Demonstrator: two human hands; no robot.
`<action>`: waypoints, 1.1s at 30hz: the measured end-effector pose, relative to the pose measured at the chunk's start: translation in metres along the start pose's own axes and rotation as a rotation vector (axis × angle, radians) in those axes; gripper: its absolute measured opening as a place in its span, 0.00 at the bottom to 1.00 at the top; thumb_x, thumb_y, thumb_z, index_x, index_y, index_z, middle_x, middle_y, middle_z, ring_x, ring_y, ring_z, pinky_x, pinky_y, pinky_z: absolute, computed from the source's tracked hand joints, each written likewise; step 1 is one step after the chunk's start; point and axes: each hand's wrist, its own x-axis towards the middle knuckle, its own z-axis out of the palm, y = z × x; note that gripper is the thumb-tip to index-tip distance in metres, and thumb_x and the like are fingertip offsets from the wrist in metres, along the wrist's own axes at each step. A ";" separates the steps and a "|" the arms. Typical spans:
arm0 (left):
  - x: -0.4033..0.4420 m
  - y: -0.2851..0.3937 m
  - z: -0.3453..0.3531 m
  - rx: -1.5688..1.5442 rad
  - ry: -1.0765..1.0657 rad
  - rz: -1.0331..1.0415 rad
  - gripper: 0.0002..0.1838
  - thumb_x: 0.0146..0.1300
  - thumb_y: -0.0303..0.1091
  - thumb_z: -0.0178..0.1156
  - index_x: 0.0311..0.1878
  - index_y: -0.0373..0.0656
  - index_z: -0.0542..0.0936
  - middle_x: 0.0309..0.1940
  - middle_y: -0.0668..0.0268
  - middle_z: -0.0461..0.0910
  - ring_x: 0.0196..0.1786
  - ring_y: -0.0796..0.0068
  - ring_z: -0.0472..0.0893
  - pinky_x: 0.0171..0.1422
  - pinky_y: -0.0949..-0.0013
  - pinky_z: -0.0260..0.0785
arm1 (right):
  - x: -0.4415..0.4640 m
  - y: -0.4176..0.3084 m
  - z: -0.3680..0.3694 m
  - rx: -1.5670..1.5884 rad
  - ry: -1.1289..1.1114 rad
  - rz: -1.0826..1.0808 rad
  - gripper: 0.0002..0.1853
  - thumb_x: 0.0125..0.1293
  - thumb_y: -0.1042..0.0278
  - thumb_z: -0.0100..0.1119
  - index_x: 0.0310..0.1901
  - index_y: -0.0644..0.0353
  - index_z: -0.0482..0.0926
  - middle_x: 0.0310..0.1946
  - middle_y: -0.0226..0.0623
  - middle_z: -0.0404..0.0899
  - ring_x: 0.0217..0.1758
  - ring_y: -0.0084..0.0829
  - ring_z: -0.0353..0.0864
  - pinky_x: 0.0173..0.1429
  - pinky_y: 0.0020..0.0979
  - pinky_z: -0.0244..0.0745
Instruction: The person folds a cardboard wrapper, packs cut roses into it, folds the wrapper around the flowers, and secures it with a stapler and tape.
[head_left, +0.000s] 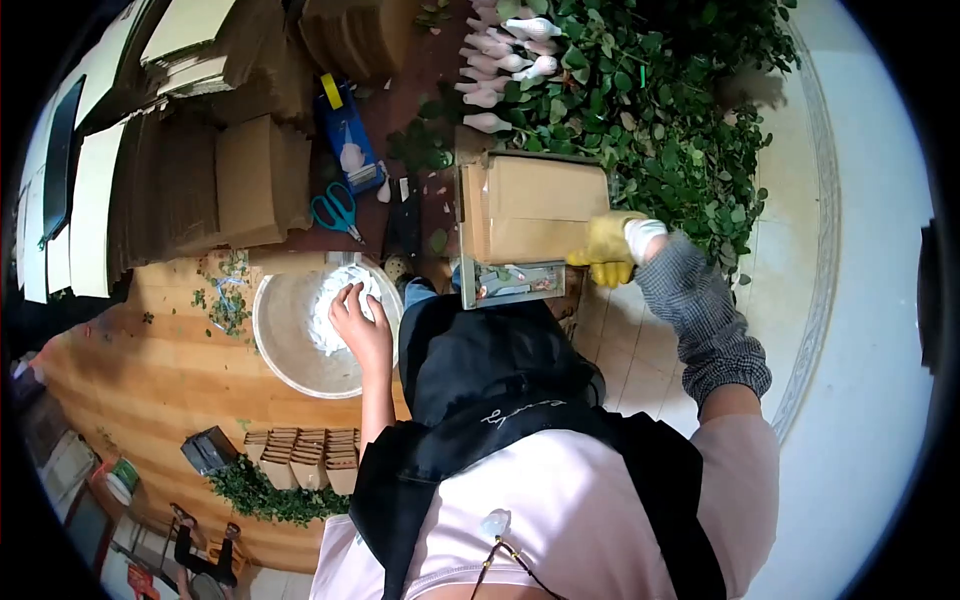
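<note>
My left hand (362,322), bare, is over a round pale basin (275,345) that holds white strips (330,310). Its fingers are apart and slightly bent, with nothing visible between them. My right hand (608,250) wears a yellow glove and is at the lower right corner of a stack of brown cardboard sheets (545,205). Its fingers are curled together; what they hold, if anything, is hidden. The stack lies in a grey-edged holder (467,285). Pink and white wrapped flower heads (487,122) lie above it, beside leafy stems (660,130).
Teal scissors (337,212) and a blue tape dispenser (345,130) lie on the dark red table (430,75). Piled cardboard (250,185) stands at the left. Wrapped bundles (305,458) with greenery and a dark box (210,450) are on the wooden floor. A person's legs (190,550) show at lower left.
</note>
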 end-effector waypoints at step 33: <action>0.145 0.234 -0.014 -0.798 -0.832 0.043 0.15 0.77 0.34 0.53 0.46 0.35 0.86 0.47 0.59 0.87 0.51 0.73 0.85 0.57 0.68 0.75 | -0.010 -0.001 0.122 1.060 0.803 -1.353 0.09 0.73 0.68 0.56 0.39 0.62 0.82 0.34 0.35 0.85 0.37 0.30 0.85 0.45 0.31 0.80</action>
